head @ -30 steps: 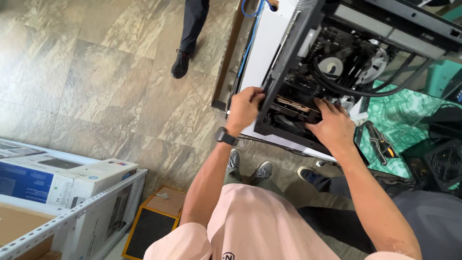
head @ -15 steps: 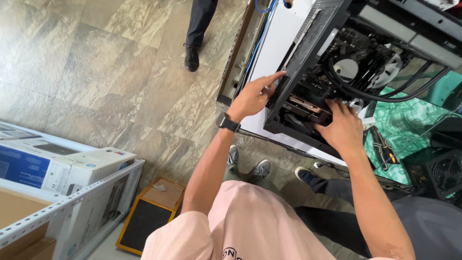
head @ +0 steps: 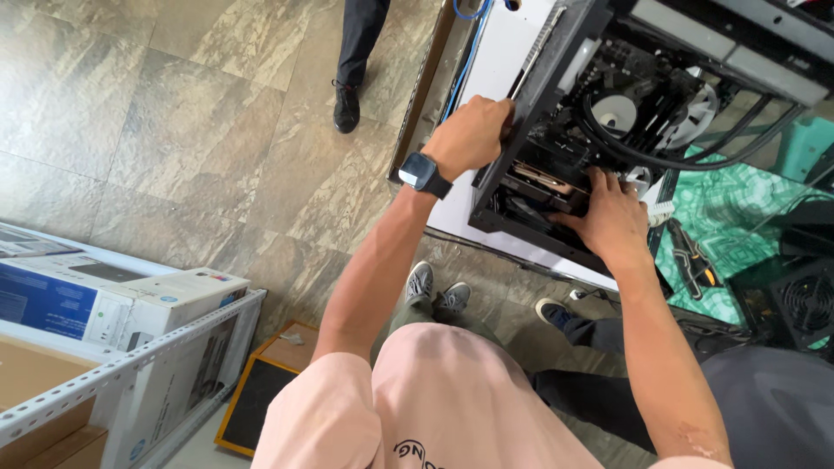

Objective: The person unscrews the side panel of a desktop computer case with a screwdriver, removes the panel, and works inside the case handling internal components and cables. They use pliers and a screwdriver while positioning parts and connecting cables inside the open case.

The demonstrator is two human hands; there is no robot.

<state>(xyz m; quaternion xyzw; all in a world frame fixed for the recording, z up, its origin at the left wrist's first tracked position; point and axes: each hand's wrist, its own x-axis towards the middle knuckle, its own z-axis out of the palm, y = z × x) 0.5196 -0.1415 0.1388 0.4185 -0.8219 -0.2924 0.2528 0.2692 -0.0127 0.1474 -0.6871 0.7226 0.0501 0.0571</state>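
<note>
We see an open black metal computer case (head: 556,130) lying on a white worktop (head: 495,78), with its insides facing us. The left hand (head: 469,135), a dark square smartwatch (head: 423,174) at its wrist, is clamped on the case's near edge. The right hand (head: 608,217) reaches into the lower part of the case, fingers spread and pressed on a dark, flat expansion card (head: 539,187); whether they actually grip it we cannot tell, since the fingertips are hidden. Black coolant hoses (head: 678,161) loop just above that hand, running from a round white pump block (head: 618,113).

In our judgement, 2 things could go wrong. The hoses sit close to the knuckles, so a sudden pull could snag them. Uneven pressure on the card could also tilt it in its slot (the slot itself is hidden). A screwdriver with an orange-and-black handle (head: 691,260) lies on the green patterned mat (head: 730,208), just beside the case. Another person's black shoe (head: 346,106) stands on the stone-tiled floor (head: 174,113).
</note>
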